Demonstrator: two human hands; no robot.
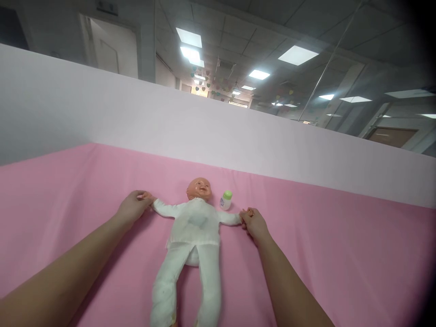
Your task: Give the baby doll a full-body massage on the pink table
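A baby doll [195,227] in a white top and white trousers lies on its back on the pink sheet [112,290], arms stretched out sideways. A greyish patch shows on its chest. My left hand [134,206] is closed around the doll's small hand on the left side. On the other side, my right hand [255,223] grips the doll's other hand between thumb and fingers. Close to the doll's head stands a small white bottle [225,200] with a green cap, touched by neither hand. The doll's feet are partly cut off at the bottom edge.
A low white wall [204,131] borders the pink surface at the back. Beyond it are glass panels, a white door [114,45] on the left, ceiling lights [298,55] and hanging heart decorations.
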